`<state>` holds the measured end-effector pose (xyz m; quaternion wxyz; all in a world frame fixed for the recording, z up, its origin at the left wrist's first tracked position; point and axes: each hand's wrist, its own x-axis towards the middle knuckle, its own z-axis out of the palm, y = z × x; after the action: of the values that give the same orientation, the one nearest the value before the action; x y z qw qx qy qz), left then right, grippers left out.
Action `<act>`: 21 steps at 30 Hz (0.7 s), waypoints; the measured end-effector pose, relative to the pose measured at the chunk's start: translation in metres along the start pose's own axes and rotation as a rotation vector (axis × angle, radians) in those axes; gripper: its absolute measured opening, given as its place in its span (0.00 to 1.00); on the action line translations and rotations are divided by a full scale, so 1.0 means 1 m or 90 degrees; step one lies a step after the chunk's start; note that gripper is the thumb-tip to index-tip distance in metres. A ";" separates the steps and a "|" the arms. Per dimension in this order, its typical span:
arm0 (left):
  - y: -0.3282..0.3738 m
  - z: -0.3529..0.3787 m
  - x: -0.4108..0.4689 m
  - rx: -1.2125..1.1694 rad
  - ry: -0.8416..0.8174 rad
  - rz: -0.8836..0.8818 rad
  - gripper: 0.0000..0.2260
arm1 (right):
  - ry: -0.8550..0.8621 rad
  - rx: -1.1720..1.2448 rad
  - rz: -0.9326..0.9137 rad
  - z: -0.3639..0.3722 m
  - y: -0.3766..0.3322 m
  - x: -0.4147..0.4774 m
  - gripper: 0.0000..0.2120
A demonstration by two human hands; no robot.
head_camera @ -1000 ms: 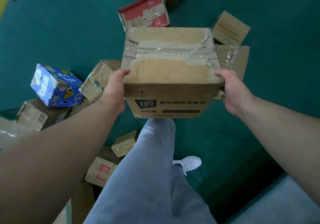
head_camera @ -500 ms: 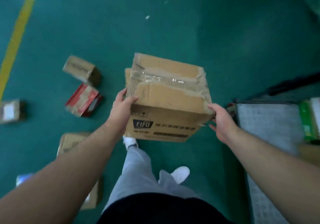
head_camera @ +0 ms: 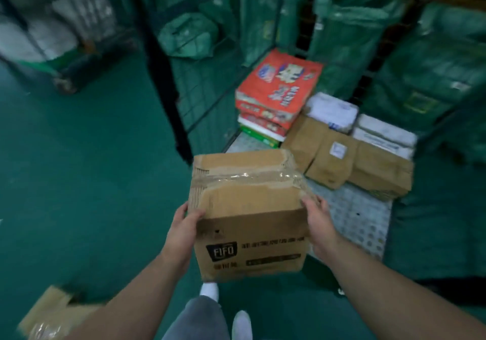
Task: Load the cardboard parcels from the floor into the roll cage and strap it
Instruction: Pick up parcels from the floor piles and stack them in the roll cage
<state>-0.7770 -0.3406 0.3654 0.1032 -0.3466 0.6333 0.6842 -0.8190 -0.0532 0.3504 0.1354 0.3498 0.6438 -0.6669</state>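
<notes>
Lying on the green floor (head_camera: 79, 181) at near left is a loose parcel (head_camera: 50, 310), blurred. Ahead of it the left hand (head_camera: 184, 230) and right hand (head_camera: 319, 225) carry a taped cardboard parcel (head_camera: 249, 208) off the floor, one grip clasping each side, thumbs on the top face. It hangs over the near edge of the roll cage (head_camera: 352, 216) base. Brown parcels (head_camera: 331, 160) sit across the middle of the base; a red box stack (head_camera: 278, 89) fills its far left corner. Green sacks (head_camera: 342, 31) stand beyond.
</notes>
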 end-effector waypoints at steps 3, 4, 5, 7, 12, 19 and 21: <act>0.025 0.071 0.021 0.085 -0.074 -0.010 0.22 | 0.076 0.060 0.022 -0.047 -0.011 0.035 0.27; 0.033 0.094 0.033 0.110 -0.099 -0.008 0.23 | 0.098 0.078 0.033 -0.061 -0.015 0.048 0.31; 0.038 0.113 0.043 0.131 -0.125 -0.008 0.24 | 0.119 0.096 0.036 -0.072 -0.015 0.061 0.35; 0.050 0.155 0.067 0.170 -0.167 -0.004 0.22 | 0.150 0.120 0.030 -0.095 -0.020 0.094 0.37; 0.079 0.257 0.133 0.214 -0.216 -0.032 0.21 | 0.219 0.132 0.043 -0.125 -0.070 0.148 0.24; 0.147 0.402 0.219 0.261 -0.287 -0.178 0.34 | 0.334 0.121 0.053 -0.169 -0.137 0.244 0.21; 0.168 0.435 0.236 0.260 -0.293 -0.176 0.28 | 0.330 0.140 0.047 -0.177 -0.158 0.265 0.17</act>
<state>-1.1978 -0.0321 0.3377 0.4029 -0.2378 0.6639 0.5834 -1.0579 0.2086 0.3145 -0.0485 0.5443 0.5675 -0.6159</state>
